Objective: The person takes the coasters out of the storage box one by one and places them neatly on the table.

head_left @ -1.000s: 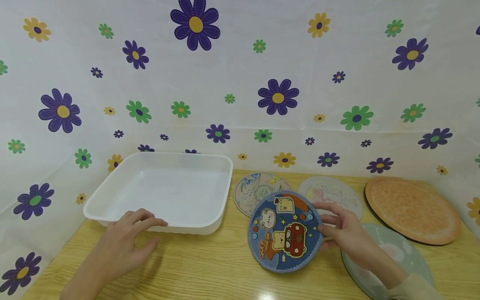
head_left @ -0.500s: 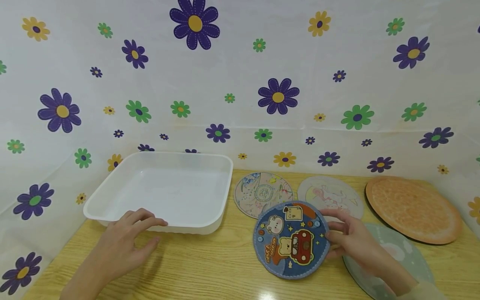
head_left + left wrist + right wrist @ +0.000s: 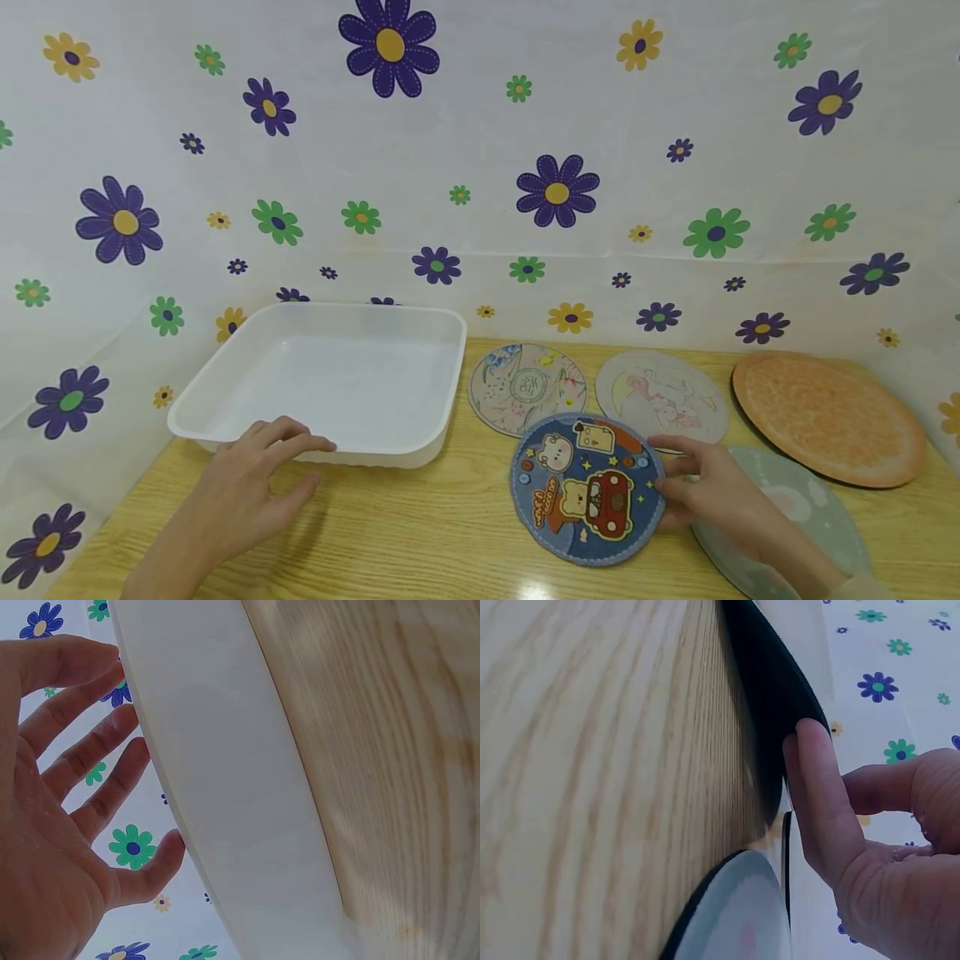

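Note:
My right hand (image 3: pixel 723 500) pinches the right edge of a round blue mouse pad (image 3: pixel 551 533) with a stitched border, a bear and a red car. Seen from the right wrist, fingers lie against its black underside (image 3: pixel 769 682), which is tilted up from the wooden table; the thumb is on the other side. My left hand (image 3: pixel 247 492) is at the front rim of a white plastic tub (image 3: pixel 459 367), fingers loosely spread. In the left wrist view its fingertips (image 3: pixel 172 844) lie right along the tub's rim.
Behind the blue pad lie a floral round pad (image 3: pixel 495 400) and a pale unicorn one (image 3: pixel 660 392). An orange round pad (image 3: pixel 832 417) is at the back right; a green one (image 3: pixel 813 517) lies partly under my right forearm. A flowered sheet (image 3: pixel 480 167) hangs behind the table.
My right hand has moved the blue mouse pad a little right and down toward the table's front, uncovering more of the floral and unicorn pads. The left hand has stayed in place.

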A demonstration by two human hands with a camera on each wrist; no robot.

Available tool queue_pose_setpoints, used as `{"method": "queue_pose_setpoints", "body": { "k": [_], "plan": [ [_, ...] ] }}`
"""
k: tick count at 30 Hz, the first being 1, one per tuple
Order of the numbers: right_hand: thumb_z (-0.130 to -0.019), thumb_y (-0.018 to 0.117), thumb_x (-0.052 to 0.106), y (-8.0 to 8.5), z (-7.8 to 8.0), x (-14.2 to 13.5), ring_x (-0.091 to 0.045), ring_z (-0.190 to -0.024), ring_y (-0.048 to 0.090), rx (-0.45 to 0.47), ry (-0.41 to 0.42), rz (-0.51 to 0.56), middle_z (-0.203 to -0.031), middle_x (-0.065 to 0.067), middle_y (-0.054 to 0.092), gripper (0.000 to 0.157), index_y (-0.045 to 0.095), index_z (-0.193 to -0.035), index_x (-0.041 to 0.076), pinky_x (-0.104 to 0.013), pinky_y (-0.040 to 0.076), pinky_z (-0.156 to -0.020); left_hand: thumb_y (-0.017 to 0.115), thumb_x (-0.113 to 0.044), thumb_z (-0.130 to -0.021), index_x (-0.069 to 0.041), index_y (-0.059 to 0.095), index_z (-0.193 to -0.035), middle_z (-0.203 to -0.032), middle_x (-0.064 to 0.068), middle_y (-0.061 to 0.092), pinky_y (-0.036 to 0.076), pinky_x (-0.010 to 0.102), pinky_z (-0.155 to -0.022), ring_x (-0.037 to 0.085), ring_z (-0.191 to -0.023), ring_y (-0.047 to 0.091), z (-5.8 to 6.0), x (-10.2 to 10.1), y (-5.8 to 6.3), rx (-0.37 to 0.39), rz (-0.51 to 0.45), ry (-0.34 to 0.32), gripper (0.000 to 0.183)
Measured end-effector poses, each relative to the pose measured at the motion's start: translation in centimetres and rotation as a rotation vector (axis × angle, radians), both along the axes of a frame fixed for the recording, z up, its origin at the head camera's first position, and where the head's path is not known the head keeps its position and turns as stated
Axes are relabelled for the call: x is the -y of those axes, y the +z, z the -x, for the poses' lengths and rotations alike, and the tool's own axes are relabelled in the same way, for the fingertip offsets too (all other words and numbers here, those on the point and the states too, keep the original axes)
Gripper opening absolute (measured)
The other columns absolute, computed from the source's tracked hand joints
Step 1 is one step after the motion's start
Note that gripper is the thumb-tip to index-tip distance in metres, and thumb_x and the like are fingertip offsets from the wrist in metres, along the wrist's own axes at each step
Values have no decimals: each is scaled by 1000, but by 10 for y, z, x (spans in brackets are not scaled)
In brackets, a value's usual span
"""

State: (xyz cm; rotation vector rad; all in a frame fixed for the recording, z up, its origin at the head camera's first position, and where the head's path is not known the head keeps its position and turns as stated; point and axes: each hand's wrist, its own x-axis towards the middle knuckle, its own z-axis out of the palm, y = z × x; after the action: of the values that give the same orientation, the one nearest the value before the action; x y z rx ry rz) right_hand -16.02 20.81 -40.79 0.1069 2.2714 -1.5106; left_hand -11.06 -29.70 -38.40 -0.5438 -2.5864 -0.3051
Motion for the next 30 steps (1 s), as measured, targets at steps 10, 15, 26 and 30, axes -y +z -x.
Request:
{"method": "queue_pose_setpoints", "body": {
  "k": [10, 15, 26, 30],
  "plan": [
    [-94, 64, -2, -4, -8, -7, -21, -79, 72, 28, 9, -61, -103, -17, 65, 64, 37, -152, -5, -39, 63, -68, 83, -13, -74, -32, 74, -101, -96, -13, 65, 42, 32, -65, 12, -87, 59, 0, 0, -1, -5, -8, 1, 34],
    [-93, 65, -2, -4, -12, -9, -20, -78, 71, 51, 8, -59, -102, -17, 62, 64, 38, -151, -6, -39, 63, -69, 83, -14, -74, -33, 74, -101, -96, -14, 65, 44, 33, -66, 12, -88, 59, 0, 1, -2, -16, -6, -4, 34],
    [-93, 65, 0, -5, -18, -17, -20, -74, 73, 73, 46, -58, -96, -15, 64, 65, 37, -150, -10, -38, 63, -68, 83, -13, -74, -34, 74, -101, -96, -14, 65, 45, 32, -66, 12, -88, 59, 0, 1, -2, -15, -5, -1, 35],
    [-92, 65, 0, -5, -20, -19, -20, -73, 72, 73, 68, -59, -93, -14, 65, 65, 36, -149, -12, -38, 63, -68, 83, -14, -75, -34, 74, -102, -97, -14, 65, 46, 33, -67, 11, -88, 59, 0, 0, -1, -3, 0, 4, 35]
  ]
}}
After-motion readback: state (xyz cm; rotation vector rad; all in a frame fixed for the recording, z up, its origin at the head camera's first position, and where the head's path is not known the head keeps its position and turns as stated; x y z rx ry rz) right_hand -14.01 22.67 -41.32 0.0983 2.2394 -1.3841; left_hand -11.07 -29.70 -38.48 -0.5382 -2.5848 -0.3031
